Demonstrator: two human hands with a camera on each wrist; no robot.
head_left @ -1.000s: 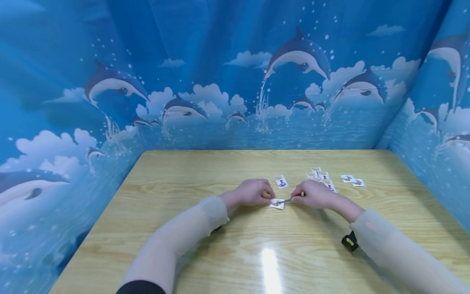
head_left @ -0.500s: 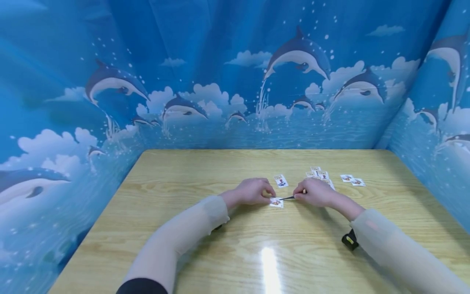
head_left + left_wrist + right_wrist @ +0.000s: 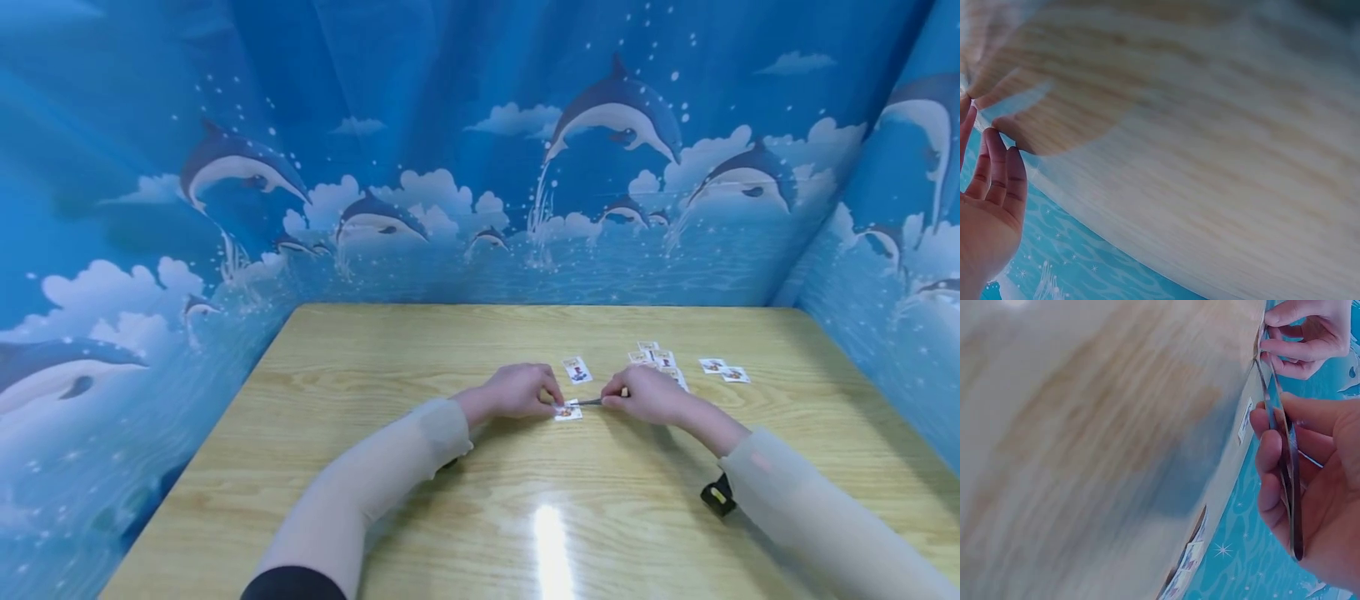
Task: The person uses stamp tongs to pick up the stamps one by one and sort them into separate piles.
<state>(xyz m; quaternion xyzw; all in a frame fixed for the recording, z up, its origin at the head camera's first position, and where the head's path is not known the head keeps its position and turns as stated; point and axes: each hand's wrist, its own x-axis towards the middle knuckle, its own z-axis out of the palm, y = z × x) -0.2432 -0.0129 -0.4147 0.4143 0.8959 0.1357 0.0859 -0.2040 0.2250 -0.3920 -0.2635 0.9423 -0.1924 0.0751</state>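
Observation:
A small white picture card [image 3: 568,413] lies between the two hands. My left hand [image 3: 522,390] pinches its left end between thumb and forefinger. In the left wrist view, the fingertips of the left hand [image 3: 999,194] meet the wood surface and the card is hidden. Metal tweezers [image 3: 1295,487] lie along the fingers of my right hand [image 3: 1329,465], held between thumb and fingertips. Their thin tips reach the upper edge of the card, right by the left fingertips. Seen from above, the right hand [image 3: 647,395] covers most of the tweezers.
Another picture card [image 3: 577,370] lies just beyond the hands. Several overlapping cards [image 3: 663,358] are spread behind the right hand, and two touching cards [image 3: 723,371] lie farther right. All rest on a wooden table [image 3: 390,350], with a dolphin-print curtain [image 3: 450,208] behind.
The tweezer tips have moved from the middle of the card to its upper edge. The card has turned a little straighter. The left hand has stayed almost still.

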